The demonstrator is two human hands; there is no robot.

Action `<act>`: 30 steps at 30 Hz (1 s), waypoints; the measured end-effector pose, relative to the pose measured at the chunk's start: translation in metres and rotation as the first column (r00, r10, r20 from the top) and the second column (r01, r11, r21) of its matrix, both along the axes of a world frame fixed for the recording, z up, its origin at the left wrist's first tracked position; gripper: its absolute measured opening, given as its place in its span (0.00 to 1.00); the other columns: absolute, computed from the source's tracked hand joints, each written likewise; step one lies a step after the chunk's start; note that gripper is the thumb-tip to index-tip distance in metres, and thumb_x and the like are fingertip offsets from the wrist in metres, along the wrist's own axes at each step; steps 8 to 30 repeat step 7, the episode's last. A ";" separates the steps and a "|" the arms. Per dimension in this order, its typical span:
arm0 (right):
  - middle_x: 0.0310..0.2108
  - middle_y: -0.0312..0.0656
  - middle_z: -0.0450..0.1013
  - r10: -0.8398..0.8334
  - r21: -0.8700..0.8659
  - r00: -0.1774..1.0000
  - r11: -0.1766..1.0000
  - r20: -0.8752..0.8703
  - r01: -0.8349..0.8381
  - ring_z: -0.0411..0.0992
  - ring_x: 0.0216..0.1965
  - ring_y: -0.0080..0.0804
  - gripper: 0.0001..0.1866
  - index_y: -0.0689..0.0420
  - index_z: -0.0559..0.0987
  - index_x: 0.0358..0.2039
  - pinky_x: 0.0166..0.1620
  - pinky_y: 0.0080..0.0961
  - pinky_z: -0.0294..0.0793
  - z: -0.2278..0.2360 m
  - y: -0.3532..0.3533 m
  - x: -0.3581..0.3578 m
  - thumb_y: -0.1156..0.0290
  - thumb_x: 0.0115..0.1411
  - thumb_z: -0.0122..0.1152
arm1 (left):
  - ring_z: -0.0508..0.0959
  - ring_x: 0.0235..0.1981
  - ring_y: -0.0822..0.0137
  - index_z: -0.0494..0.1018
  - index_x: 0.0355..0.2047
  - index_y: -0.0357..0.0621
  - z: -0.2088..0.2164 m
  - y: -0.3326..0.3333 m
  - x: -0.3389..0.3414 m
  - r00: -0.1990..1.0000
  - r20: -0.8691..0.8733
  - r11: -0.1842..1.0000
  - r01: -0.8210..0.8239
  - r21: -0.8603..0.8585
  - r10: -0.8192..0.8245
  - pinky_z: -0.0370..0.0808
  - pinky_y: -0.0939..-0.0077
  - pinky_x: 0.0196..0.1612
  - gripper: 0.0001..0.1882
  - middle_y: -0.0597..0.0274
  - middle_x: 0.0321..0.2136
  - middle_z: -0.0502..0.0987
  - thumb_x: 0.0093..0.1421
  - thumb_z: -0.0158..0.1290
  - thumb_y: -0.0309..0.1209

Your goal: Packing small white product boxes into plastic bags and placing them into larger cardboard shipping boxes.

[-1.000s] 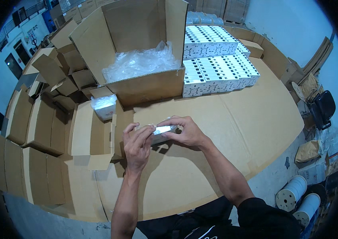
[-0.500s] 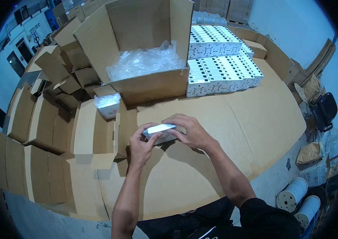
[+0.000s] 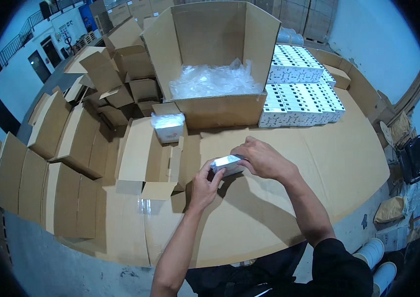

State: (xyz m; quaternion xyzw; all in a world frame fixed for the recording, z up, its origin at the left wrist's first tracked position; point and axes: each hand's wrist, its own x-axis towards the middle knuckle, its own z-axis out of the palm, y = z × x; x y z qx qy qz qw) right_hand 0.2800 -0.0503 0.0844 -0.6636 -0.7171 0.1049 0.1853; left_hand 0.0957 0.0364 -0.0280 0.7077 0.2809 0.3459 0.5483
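A small white box (image 3: 230, 169) with a shiny top is held just above the cardboard-covered table, between my two hands. My left hand (image 3: 205, 188) grips its left end, thumb on the near side. At the other end my right hand (image 3: 265, 159) is closed, its curled fingers and thumb pinching the box's right edge. Left of my hands stands an open cardboard carton (image 3: 135, 152). Inside it, at the far end, sits a white box wrapped in clear plastic (image 3: 168, 132).
Behind the carton a large open cardboard box (image 3: 224, 112) holds crumpled clear plastic bags (image 3: 217, 81). Stacked white boxes (image 3: 299, 105) stand to its right. Several empty cartons (image 3: 74, 198) line the left side. Below the table's right edge are white spools (image 3: 370, 251) and a dark chair (image 3: 413, 157).
The view has swung left, so the scene sits farther right. My right hand's fingers have curled in from lying spread over the box. The box is now tilted differently.
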 end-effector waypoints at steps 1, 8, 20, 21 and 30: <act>0.39 0.47 0.78 -0.009 0.012 1.000 1.000 -0.006 0.009 0.72 0.44 0.49 0.12 0.57 0.81 0.43 0.50 0.42 0.72 0.000 0.000 0.002 0.73 0.57 0.63 | 0.81 0.35 0.65 0.74 0.52 0.39 0.001 -0.003 -0.001 0.999 -0.014 0.998 -0.046 0.053 0.047 0.76 0.70 0.40 0.17 0.54 0.35 0.82 0.63 0.58 0.28; 0.39 0.50 0.79 -0.108 0.176 0.987 0.976 -0.119 0.128 0.72 0.41 0.48 0.14 0.58 0.81 0.46 0.48 0.42 0.72 0.012 0.018 0.001 0.71 0.59 0.64 | 0.70 0.62 0.50 0.57 0.66 0.39 0.003 -0.033 -0.045 0.966 -0.242 0.934 -0.003 0.356 0.095 0.63 0.57 0.66 0.39 0.45 0.61 0.68 0.58 0.63 0.30; 0.39 0.50 0.79 -0.108 0.176 0.987 0.976 -0.119 0.128 0.72 0.41 0.48 0.14 0.58 0.81 0.46 0.48 0.42 0.72 0.012 0.018 0.001 0.71 0.59 0.64 | 0.70 0.62 0.50 0.57 0.66 0.39 0.003 -0.033 -0.045 0.966 -0.242 0.934 -0.003 0.356 0.095 0.63 0.57 0.66 0.39 0.45 0.61 0.68 0.58 0.63 0.30; 0.39 0.50 0.79 -0.108 0.176 0.987 0.976 -0.119 0.128 0.72 0.41 0.48 0.14 0.58 0.81 0.46 0.48 0.42 0.72 0.012 0.018 0.001 0.71 0.59 0.64 | 0.70 0.62 0.50 0.57 0.66 0.39 0.003 -0.033 -0.045 0.966 -0.242 0.934 -0.003 0.356 0.095 0.63 0.57 0.66 0.39 0.45 0.61 0.68 0.58 0.63 0.30; 0.39 0.50 0.79 -0.108 0.176 0.987 0.976 -0.119 0.128 0.72 0.41 0.48 0.14 0.58 0.81 0.46 0.48 0.42 0.72 0.012 0.018 0.001 0.71 0.59 0.64 | 0.70 0.62 0.50 0.57 0.66 0.39 0.003 -0.033 -0.045 0.966 -0.242 0.934 -0.003 0.356 0.095 0.63 0.57 0.66 0.39 0.45 0.61 0.68 0.58 0.63 0.30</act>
